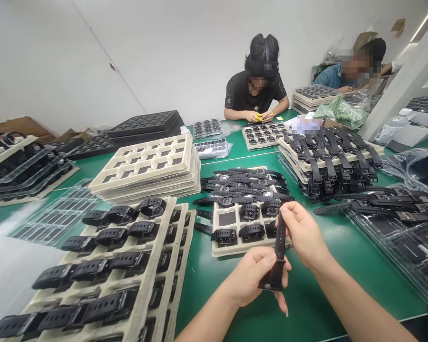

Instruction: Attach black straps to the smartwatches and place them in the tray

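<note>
My left hand (253,273) is closed on the lower part of a black watch (280,241), its thumb pressed on the strap. Higher up, my right hand (301,230) pinches the upper end of the same strap, which stands nearly upright between both hands. Fingers hide much of the lower end of the watch. Just beyond the hands lies a cream tray (214,252) with several closed black watches (252,232) in its compartments. One compartment at its left holds only a flat dark square (228,217). Watches with straps stretched out (235,190) cover the tray's far part.
Stacked trays of looped watches (110,261) fill the near left. Behind them stands a pile of cream trays (146,161). At the right are stacked trays with hanging straps (324,156) and clear plastic trays (395,251). Two people (255,90) sit across the green table (328,285).
</note>
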The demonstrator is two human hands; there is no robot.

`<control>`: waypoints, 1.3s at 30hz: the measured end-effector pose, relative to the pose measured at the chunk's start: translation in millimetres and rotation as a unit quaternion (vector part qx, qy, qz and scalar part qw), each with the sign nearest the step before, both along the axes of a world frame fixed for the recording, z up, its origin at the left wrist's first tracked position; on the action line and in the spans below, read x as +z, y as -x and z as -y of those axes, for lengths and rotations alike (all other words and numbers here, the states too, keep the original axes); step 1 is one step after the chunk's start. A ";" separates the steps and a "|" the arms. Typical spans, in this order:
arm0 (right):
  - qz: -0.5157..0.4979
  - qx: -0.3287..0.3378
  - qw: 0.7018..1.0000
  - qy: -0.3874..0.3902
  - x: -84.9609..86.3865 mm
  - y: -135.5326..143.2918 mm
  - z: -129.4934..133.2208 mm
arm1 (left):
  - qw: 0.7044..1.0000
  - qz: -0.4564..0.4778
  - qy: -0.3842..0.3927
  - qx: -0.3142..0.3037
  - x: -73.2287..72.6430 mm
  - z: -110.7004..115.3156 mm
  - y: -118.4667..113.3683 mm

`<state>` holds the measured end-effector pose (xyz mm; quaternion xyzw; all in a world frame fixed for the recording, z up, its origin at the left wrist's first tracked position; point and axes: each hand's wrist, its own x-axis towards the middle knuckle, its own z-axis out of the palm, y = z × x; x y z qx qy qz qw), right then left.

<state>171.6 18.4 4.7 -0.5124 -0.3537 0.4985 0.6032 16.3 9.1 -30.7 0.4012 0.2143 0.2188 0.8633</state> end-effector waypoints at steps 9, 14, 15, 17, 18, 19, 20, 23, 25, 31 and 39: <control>0.178 0.118 0.971 -0.108 -0.7 4.1 17.3 | 0.749 -0.307 -0.535 0.240 23.6 -5.4 13.4; 0.130 0.127 0.982 -0.043 -9.7 12.2 20.2 | 0.671 -0.283 -0.628 0.273 19.4 -3.4 18.2; 0.078 0.114 0.990 -0.034 -12.3 13.8 19.7 | 0.672 -0.267 -0.630 0.283 18.3 -2.4 18.1; -0.020 0.105 0.994 -0.028 -16.3 17.4 18.8 | 0.669 -0.227 -0.638 0.306 16.8 -1.1 18.0; -0.055 0.103 0.993 -0.026 -17.5 19.3 18.4 | 0.661 -0.209 -0.648 0.317 16.5 -1.0 17.9; -0.081 0.099 0.992 -0.023 -18.1 21.3 18.2 | 0.648 -0.195 -0.661 0.323 16.5 -1.3 17.8; -0.099 0.093 0.991 -0.019 -18.4 23.2 18.1 | 0.634 -0.187 -0.676 0.325 16.8 -1.8 17.6; -0.129 0.081 0.988 -0.015 -18.6 28.0 18.5 | 0.595 -0.193 -0.705 0.335 18.6 -4.1 16.7; -0.132 0.081 0.988 -0.015 -19.2 29.4 19.3 | 0.577 -0.196 -0.711 0.352 19.5 -4.9 16.2; 0.045 0.071 0.993 -0.084 -18.0 22.0 21.8 | 0.636 -0.220 -0.655 0.343 19.1 -4.6 15.8; 0.222 0.211 0.942 -0.137 -13.0 20.6 25.6 | 0.893 -0.114 -0.233 0.368 19.7 -4.7 13.9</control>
